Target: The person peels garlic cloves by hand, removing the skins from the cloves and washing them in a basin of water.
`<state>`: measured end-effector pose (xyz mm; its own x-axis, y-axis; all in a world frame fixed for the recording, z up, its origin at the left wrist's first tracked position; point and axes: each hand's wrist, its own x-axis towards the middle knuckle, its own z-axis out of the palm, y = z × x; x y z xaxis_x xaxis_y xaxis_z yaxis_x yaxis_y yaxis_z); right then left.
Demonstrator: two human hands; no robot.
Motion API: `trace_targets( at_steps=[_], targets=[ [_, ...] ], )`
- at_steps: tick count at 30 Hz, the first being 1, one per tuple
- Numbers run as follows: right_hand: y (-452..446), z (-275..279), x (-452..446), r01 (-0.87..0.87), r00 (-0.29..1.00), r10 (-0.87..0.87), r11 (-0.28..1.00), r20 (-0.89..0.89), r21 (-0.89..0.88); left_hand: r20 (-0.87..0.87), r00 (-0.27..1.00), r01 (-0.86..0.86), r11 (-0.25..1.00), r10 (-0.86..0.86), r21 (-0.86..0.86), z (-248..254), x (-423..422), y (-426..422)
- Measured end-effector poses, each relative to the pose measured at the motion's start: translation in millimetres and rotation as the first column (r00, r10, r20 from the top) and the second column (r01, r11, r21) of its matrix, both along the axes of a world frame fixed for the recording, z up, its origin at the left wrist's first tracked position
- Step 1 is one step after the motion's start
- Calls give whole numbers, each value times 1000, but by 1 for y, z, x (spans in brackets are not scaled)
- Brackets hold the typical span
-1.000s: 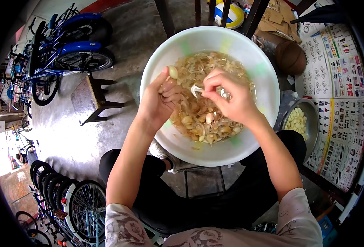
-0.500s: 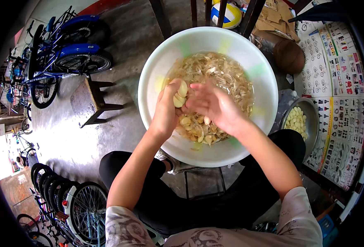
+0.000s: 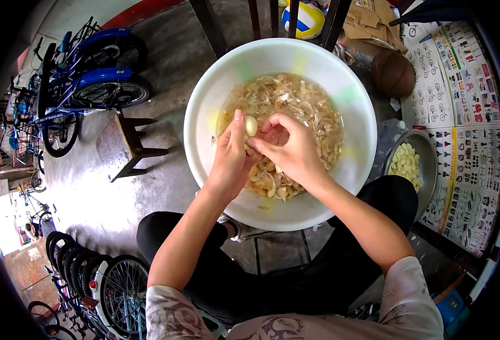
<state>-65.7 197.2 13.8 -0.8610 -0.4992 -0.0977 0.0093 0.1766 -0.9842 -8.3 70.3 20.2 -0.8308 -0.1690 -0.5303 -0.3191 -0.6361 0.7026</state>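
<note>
Over a large white basin [image 3: 204,85], my left hand [image 3: 227,156] is closed around a few peeled garlic cloves [image 3: 251,126], with one pale clove showing beyond the thumb. My right hand [image 3: 292,147] meets it from the right, fingers curled and thumb tip pressed to the garlic at the left fingers. What lies between the fingertips is partly hidden. In the basin, water holds a thick layer of loose garlic skins [image 3: 312,107]. Unpeeled-looking cloves [image 3: 272,184] gather in the water below my hands.
By my right knee, a metal bowl [image 3: 428,175] holds many peeled cloves [image 3: 406,164]. A wooden stool [image 3: 117,144] stands left of the basin. A brown ball [image 3: 393,73] and a volleyball [image 3: 306,21] lie beyond it. Bicycles [image 3: 103,73] line the left side.
My right hand has gone from spread, blurred fingers to a curled pinch against the garlic in my left hand. The left hand keeps its hold on the cloves.
</note>
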Motion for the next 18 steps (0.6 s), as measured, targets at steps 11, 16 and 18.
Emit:
trace_targets(
  at_steps=[11, 16, 18],
  targets=[
    [-2, -8, -1, 51, 997, -40, 984, 66, -174, -80, 997, 1, 988, 11, 155, 2, 0, -2],
    [-1, -6, -4, -10, 988, -18, 983, -150, -182, -66, 995, -55, 954, 78, 296, 3, 2, -7],
    [-1, -3, -6, -26, 987, -2, 985, -162, -173, -50, 994, -73, 942, 94, 327, 4, 3, -10]
  ],
)
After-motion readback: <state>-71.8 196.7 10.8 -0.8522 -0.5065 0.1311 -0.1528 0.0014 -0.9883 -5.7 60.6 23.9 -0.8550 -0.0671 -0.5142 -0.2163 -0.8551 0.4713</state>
